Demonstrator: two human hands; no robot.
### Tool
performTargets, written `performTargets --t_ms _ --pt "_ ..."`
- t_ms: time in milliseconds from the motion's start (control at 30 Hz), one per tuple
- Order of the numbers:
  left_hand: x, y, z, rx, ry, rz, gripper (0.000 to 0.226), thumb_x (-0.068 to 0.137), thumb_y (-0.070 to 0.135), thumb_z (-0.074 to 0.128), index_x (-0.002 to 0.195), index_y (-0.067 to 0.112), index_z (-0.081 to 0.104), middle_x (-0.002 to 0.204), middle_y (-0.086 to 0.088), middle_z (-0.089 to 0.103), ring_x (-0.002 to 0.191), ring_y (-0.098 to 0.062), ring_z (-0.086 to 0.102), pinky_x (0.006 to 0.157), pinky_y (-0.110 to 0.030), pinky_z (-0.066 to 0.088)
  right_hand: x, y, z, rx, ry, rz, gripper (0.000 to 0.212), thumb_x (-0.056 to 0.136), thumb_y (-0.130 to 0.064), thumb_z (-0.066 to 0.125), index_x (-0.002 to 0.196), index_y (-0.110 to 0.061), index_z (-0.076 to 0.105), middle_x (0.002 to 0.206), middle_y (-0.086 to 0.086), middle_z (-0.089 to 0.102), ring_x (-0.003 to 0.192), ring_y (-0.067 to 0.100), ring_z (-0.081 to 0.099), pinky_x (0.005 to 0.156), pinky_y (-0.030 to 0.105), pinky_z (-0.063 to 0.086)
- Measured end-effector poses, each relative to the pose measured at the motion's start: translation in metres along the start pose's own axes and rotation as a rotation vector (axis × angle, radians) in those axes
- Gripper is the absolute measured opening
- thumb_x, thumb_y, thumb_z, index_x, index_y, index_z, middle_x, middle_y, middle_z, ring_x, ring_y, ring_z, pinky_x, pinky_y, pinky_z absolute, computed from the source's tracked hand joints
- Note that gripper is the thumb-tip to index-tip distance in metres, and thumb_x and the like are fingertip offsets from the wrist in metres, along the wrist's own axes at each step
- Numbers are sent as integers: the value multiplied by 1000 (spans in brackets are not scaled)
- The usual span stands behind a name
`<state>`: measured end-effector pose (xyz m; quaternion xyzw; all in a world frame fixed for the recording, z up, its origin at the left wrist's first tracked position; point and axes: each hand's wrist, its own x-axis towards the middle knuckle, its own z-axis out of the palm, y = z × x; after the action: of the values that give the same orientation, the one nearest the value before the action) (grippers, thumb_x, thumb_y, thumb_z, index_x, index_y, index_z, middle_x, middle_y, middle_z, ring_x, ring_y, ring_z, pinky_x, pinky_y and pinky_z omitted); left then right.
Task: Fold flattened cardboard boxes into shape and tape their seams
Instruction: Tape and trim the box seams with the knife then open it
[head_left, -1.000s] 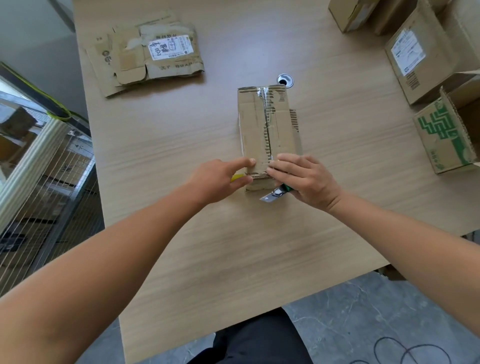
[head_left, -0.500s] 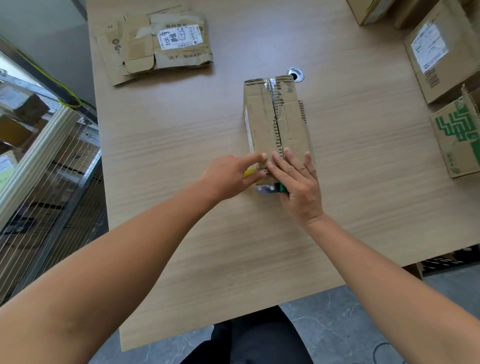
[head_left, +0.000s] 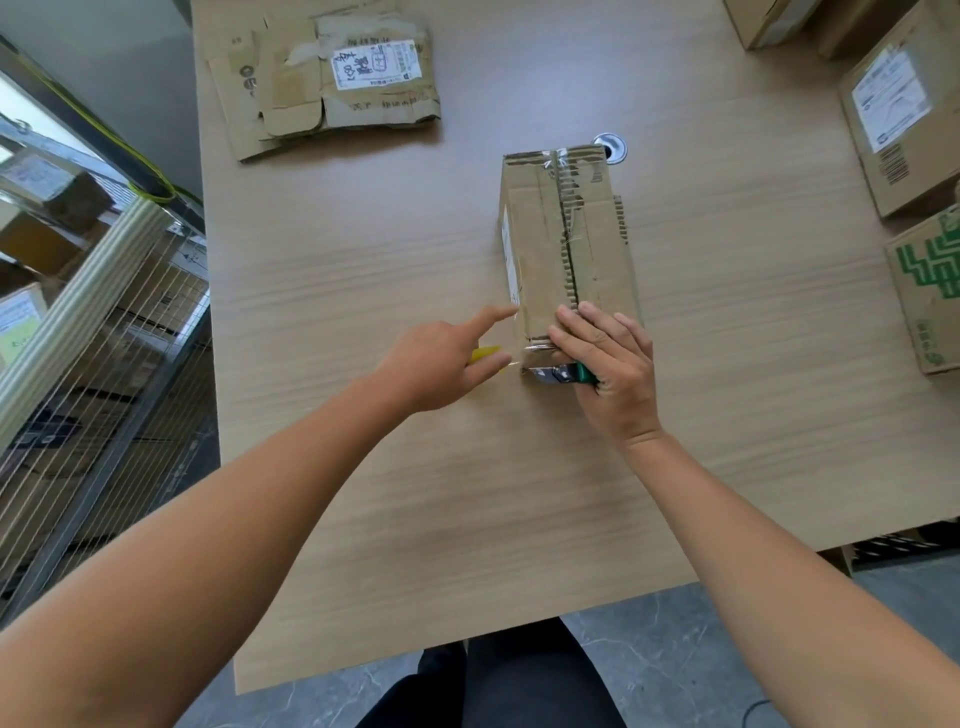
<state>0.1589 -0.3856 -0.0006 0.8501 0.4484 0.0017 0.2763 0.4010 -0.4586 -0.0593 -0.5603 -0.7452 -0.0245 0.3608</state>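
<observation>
Folded box (head_left: 566, 249) mid-table, seam tape showing at far end, near end seemingly unfinished: right hand (head_left: 608, 364) flat-fingered pressing its near top above green tape cutter (head_left: 558, 373), left hand (head_left: 441, 358) pinching yellow thing (head_left: 485, 354), forefinger at box corner; flattened cardboard (head_left: 332, 83) left to fold.

My right hand (head_left: 610, 364) has swung round: its fingers, which lay across the box's (head_left: 566, 234) near end, now point along the seam. My left hand (head_left: 441, 364), gripping a yellow thing (head_left: 485, 354), has slid off the top; its forefinger touches the left side.
</observation>
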Motion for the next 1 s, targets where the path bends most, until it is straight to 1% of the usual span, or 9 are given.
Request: performTargets --t_ms 133,233,400,567,700,767,833,900,1000 --pt "15 8 -10 47 -42 45 52 101 53 43 150 53 26 94 -1 72 87 -27 66 80 -41 51 12 12 -11 48 -65 3 25 101 -15 61 122 -16 74 135 0 66 132 19 58 105 52 43" --pt "20 15 -11 -13 -33 7 43 100 53 47 141 46 41 108 6 71 92 -25 65 84 -39 50 19 21 -18 65 -112 3 26 97 -12 68 121 -15 74 134 2 66 131 21 59 105 53 42" --pt "21 23 -2 -159 -41 -78 21 99 52 50 110 37 58 98 6 71 59 -1 53 67 -30 46 25 30 -21 57 -145 7 31 93 -8 73 122 -17 74 135 0 66 131 19 58 109 48 39" --pt "29 25 -5 -79 -48 -95 18 100 50 48 106 35 55 91 2 67 77 -20 56 67 -32 38 24 35 -19 92 -150 27 36 91 -8 75 124 -21 73 137 -3 64 135 16 55 114 37 31" --pt "31 26 -9 -61 -73 -101 15 100 53 46 101 38 50 84 6 64 61 -9 54 67 -33 43 27 37 -24 110 -239 48 42 88 -5 77 126 -21 72 141 -4 61 138 15 51 116 38 29" --pt "29 27 -8 -83 -59 -112 15 100 53 46 100 38 50 86 6 65 57 -4 53 64 -32 43 34 34 -32 185 -318 129 39 90 -10 75 127 -19 71 141 -3 60 139 17 49 119 38 26" --pt "27 31 -5 -76 -23 -132 16 101 51 46 100 37 51 84 4 64 65 -14 56 63 -32 43 43 23 -42 342 -370 290 35 94 -13 71 128 -17 68 140 -1 61 141 19 48 124 39 21" --pt "27 32 -3 -97 2 -158 16 101 49 45 102 36 53 84 3 64 64 -17 55 65 -34 46 48 4 -54 459 -227 466 24 99 -22 66 123 -20 69 132 3 67 137 19 53 122 39 30" --pt "27 32 -2 -160 17 -177 14 101 48 46 102 37 55 87 2 66 54 -6 50 67 -35 51 47 -36 -65 528 3 730 29 101 -50 54 100 -28 72 100 -8 77 103 -3 66 91 15 47"
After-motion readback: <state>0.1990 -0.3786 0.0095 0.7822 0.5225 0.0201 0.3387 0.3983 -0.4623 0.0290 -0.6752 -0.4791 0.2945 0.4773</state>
